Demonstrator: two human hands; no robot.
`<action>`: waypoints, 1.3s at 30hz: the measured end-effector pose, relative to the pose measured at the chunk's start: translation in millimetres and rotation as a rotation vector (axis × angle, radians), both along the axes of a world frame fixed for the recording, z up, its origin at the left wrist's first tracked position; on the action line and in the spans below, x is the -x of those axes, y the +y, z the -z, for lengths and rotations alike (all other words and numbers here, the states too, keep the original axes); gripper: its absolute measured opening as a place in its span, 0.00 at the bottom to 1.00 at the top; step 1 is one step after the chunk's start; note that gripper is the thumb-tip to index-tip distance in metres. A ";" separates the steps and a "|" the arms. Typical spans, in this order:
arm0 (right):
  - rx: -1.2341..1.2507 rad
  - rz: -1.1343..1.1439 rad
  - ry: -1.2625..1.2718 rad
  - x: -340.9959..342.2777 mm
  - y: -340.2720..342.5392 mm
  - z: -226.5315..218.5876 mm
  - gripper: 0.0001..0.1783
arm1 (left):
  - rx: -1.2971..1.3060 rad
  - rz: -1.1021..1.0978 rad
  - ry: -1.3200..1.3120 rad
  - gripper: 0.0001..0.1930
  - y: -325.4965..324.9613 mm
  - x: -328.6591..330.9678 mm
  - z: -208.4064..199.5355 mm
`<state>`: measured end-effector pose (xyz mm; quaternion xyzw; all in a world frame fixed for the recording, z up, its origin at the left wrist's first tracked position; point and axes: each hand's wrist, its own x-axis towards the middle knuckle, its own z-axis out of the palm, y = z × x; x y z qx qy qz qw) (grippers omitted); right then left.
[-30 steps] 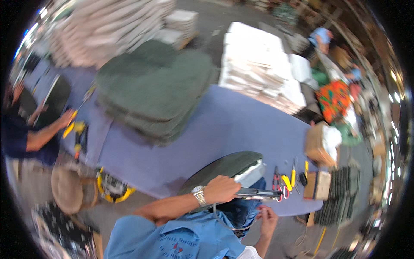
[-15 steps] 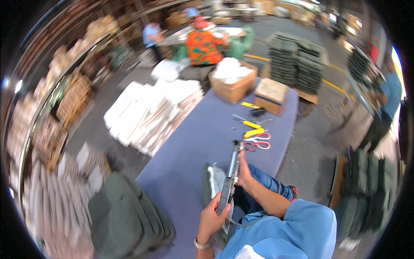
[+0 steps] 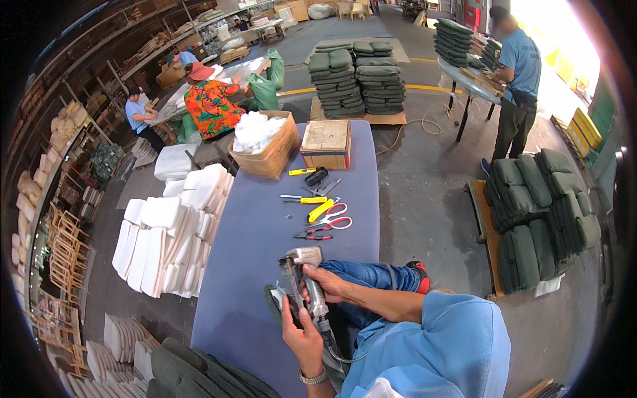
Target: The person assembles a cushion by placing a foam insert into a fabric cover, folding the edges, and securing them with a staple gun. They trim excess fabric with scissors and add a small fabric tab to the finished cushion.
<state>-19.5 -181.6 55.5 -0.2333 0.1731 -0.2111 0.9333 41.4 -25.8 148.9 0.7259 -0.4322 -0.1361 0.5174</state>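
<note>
Head view: right hand (image 3: 327, 284) wraps the stapler (image 3: 318, 306); left hand (image 3: 303, 341), fingers part-curled, grips its other side. Stapler's over the bench (image 3: 242, 278), by a green cushion (image 3: 271, 298). Looks like tool-handling step; next move calls for steady two-handed support.

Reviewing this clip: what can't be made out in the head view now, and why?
All in the head view:
Grey metal pistol-shaped tool: part of its handle, hidden by the right hand.
Dark green padded cushion: mostly hidden by tool and left hand.
Dark green cushion stack, lower left: cut off by the lower edge.
Brown cardboard box: its inside, hidden by white fluffy stuffing.
</note>
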 end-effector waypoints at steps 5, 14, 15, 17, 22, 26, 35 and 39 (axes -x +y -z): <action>0.057 0.060 -0.048 -14.5 5.4 -21.3 0.26 | 0.075 -0.091 -0.142 0.26 -6.3 -2.4 -8.2; 0.207 0.123 0.001 -12.4 23.5 -30.5 0.20 | -0.024 -0.144 -0.206 0.35 3.2 -7.3 5.0; 0.208 0.124 0.007 -11.9 24.6 -33.8 0.20 | -0.030 -0.143 -0.207 0.36 2.9 -7.2 3.2; 0.210 0.127 0.020 -10.9 24.7 -40.5 0.20 | -0.006 -0.131 -0.239 0.36 2.5 -10.4 3.2; 0.231 0.135 -0.032 -7.2 16.9 -41.6 0.19 | 0.009 -0.092 -0.292 0.35 -2.5 -8.8 1.9; 0.270 0.150 -0.019 -8.0 12.5 -44.2 0.18 | 0.023 -0.046 -0.329 0.36 -5.9 -14.2 -0.2; 0.224 0.199 0.059 20.1 6.2 -28.8 0.25 | 0.066 0.200 -0.405 0.42 -11.2 -33.8 -5.4; 0.412 0.275 0.197 32.0 -0.1 -40.8 0.30 | -0.022 0.218 -0.776 0.45 -11.4 -41.3 -26.1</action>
